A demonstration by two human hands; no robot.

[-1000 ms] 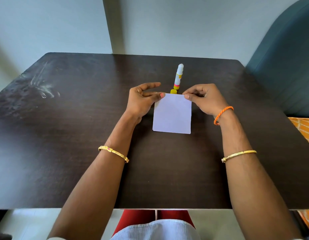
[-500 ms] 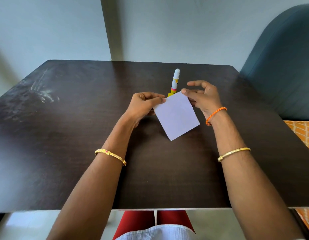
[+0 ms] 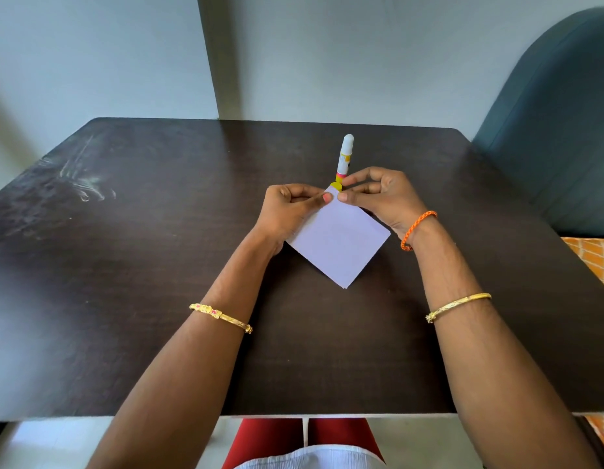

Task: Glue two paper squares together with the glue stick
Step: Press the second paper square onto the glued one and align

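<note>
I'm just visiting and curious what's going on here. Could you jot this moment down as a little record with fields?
Surface: dark table
Paper: pale paper square, turned like a diamond, far corner pinched by both hands
Left hand: pinching the paper's far corner
Right hand: pinching the same corner
Glue stick: on the table just beyond the hands, untouched
Second square: cannot tell it apart from the first

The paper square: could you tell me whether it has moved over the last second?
Yes. The paper square has turned clockwise from square-on to a diamond, one corner now pinched by both hands just in front of the glue stick, which stands where it was.
</note>
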